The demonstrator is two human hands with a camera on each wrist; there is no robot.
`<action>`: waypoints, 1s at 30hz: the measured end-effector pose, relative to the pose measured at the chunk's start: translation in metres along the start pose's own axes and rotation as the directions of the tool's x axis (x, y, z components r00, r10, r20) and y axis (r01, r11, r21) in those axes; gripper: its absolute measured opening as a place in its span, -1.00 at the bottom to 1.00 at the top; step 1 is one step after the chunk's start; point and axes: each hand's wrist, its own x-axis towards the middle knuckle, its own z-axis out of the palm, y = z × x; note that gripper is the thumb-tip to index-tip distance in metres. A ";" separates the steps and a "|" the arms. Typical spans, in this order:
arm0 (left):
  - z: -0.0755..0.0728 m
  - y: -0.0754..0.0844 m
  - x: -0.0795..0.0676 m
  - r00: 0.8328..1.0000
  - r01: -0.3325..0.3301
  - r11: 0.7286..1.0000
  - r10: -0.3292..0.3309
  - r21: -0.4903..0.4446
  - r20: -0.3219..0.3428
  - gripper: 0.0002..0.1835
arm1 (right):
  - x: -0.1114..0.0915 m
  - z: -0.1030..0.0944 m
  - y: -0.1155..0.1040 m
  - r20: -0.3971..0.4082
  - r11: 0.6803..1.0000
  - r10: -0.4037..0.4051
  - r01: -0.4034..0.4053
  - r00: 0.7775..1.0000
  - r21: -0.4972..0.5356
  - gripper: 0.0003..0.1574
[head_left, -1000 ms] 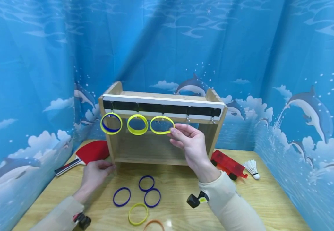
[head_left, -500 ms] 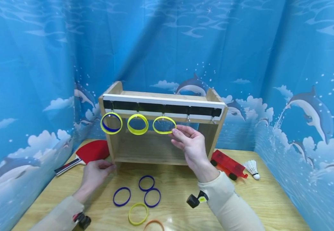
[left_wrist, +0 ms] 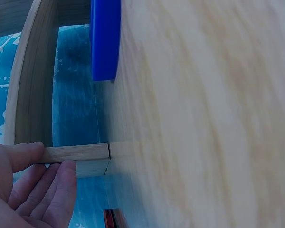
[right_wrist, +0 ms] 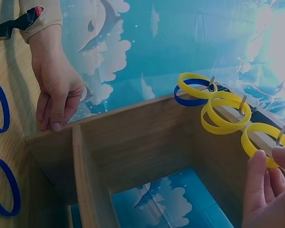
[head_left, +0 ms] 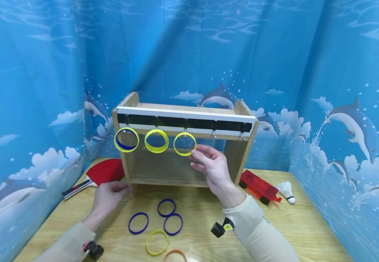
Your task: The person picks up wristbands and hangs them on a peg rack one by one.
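In the head view, my right hand [head_left: 211,165] pinches the lower right edge of a round yellow wristband [head_left: 175,145], which hangs from the third hook of a wooden rack [head_left: 184,109]. Thumb and fingers meet around that band in the right wrist view. A second hook carries yellow wristbands [head_left: 156,149]; the leftmost holds a yellow one [head_left: 115,146] with a blue one [head_left: 127,147] behind it. My left hand [head_left: 108,199] grips the rack's lower left corner, its thumb and fingers on either side of the wooden edge [left_wrist: 78,153] in the left wrist view.
Several blue wristbands [head_left: 138,233], a yellow wristband [head_left: 157,253] and an orange one [head_left: 175,250] lie on the table before the rack. A red table tennis bat [head_left: 107,171] is at left, a red toy cart [head_left: 259,185] and a shuttlecock [head_left: 285,191] at right.
The band in my right hand was pulled into a sideways oval and is now round, hanging at the third hook. My right hand has dropped slightly and moved left. My left hand stays put.
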 end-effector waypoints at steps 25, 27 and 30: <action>0.002 0.000 -0.001 1.000 0.009 1.000 -0.008 -0.004 0.011 -0.81 | -0.029 -0.042 0.028 0.124 0.930 0.106 -0.054 0.987 -0.363 -0.42; 0.002 0.000 -0.001 1.000 0.006 1.000 -0.006 0.001 0.004 -0.80 | -0.041 -0.048 0.043 0.163 0.894 0.165 -0.077 0.973 -0.441 -0.44; 0.001 -0.001 0.000 1.000 -0.003 1.000 0.003 0.008 -0.011 -0.80 | -0.061 -0.054 0.067 0.234 0.837 0.253 -0.091 0.939 -0.540 -0.52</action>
